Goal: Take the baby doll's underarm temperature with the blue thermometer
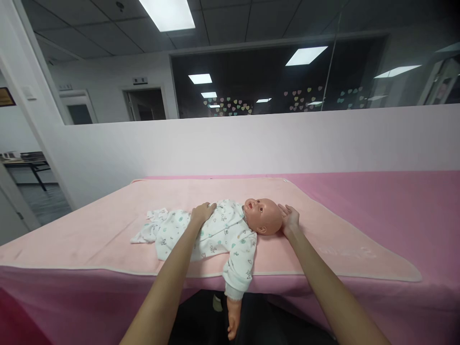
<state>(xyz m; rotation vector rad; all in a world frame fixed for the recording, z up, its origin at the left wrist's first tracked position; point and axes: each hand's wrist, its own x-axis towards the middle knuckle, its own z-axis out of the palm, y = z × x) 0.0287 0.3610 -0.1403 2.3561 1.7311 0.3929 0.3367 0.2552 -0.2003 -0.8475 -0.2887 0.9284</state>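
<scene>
A baby doll (264,216) lies on its back across the table, its bald head to the right and its feet to the left. It wears a white printed romper (219,230). One of its arms hangs down over the table's front edge. My left hand (203,212) rests on the doll's middle, fingers laid over the cloth. At the crown of the head, my right hand (289,218) touches the doll with palm turned up and fingers stretched out. Part of that hand is hidden behind the head.
A peach blanket (108,215) lies under the doll, over a pink table cover (388,206). A white wall (251,143) with a glass window above it stands behind the table. At far left, a desk (28,165) shows through a doorway.
</scene>
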